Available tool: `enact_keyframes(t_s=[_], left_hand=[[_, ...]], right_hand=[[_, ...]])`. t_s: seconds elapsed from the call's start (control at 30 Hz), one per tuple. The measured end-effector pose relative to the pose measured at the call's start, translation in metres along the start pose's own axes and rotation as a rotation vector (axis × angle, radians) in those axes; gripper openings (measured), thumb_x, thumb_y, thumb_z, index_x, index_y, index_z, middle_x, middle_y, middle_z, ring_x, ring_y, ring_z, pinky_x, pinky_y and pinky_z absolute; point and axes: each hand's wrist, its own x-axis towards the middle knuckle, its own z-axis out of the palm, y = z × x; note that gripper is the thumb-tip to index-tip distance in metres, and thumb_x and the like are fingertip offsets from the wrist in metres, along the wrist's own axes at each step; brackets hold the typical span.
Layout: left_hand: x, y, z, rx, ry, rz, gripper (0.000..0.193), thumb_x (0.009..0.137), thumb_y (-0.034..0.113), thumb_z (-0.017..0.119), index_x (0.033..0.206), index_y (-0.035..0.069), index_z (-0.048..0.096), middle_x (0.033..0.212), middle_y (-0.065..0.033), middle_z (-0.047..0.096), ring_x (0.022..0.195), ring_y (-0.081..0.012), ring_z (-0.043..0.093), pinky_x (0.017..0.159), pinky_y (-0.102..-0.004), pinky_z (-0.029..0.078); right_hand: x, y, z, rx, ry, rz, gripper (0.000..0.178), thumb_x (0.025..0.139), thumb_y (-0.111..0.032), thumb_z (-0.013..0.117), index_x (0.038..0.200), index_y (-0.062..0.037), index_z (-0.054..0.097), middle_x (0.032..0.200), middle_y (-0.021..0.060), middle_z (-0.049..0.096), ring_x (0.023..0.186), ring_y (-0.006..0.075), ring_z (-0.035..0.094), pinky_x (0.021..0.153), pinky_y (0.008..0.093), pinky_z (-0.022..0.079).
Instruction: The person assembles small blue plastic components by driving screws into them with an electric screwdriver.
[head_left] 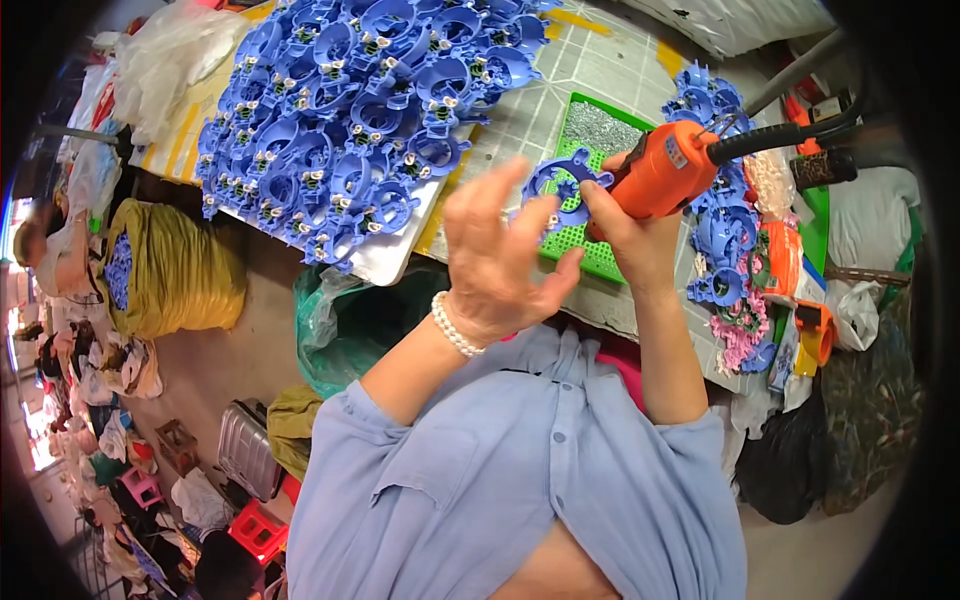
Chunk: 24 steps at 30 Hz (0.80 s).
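Note:
An orange electric screwdriver [665,168] with a black cable is gripped in my right hand [640,235], its body lying slanted across the palm. My right thumb also rests at the edge of a blue plastic ring-shaped part [545,170], which is held over a green tray [600,262]. My left hand [500,250], with a beaded bracelet at the wrist, has its fingers spread close to that part. Whether a left fingertip touches the part, I cannot tell. Small silvery screws [598,127] fill the far section of the tray. The screwdriver's tip is hidden.
A big pile of blue plastic parts [340,120] covers a white board at left. More blue parts [722,235] and pink pieces [742,335] lie along the right side. A green bag [325,335] and a yellow sack [185,270] stand below the table's left edge.

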Motion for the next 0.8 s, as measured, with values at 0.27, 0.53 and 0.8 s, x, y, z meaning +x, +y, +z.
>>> enact_keyframes(t_s=[0.27,0.53,0.8], left_hand=[[-0.015,-0.016,0.006,-1.254,-0.483,-1.055,0.079,0.079,0.017,0.073,0.139,0.0,0.025,0.129,-0.0158,0.043,0.106,-0.0206,0.055,0.082,-0.0321,0.051],[-0.023,-0.009,0.018,-1.37,-0.37,-1.276,0.032,0.087,0.009,0.061,0.118,0.006,0.049,0.106,-0.0073,0.062,0.084,-0.0198,0.066,0.067,-0.0281,0.054],[-0.041,-0.015,0.013,-1.431,-0.317,-1.479,0.031,0.087,0.009,0.06,0.116,0.004,0.05,0.11,-0.0135,0.061,0.09,-0.0242,0.066,0.073,-0.0309,0.057]], right_hand=[[0.006,0.005,-0.009,-0.002,-0.1,-0.047,0.031,0.071,-0.002,0.075,0.096,-0.0009,0.055,0.081,0.0015,0.059,0.071,0.008,0.057,0.063,0.0226,0.048],[0.005,0.021,-0.014,0.216,-0.098,-0.092,0.039,0.079,-0.022,0.074,0.103,-0.0029,0.052,0.084,0.0061,0.06,0.073,0.0124,0.06,0.065,0.0257,0.052],[0.036,0.022,-0.031,0.199,-0.013,-0.205,0.039,0.083,-0.026,0.07,0.1,0.0042,0.054,0.077,0.007,0.063,0.07,0.0134,0.062,0.064,0.0243,0.05]])
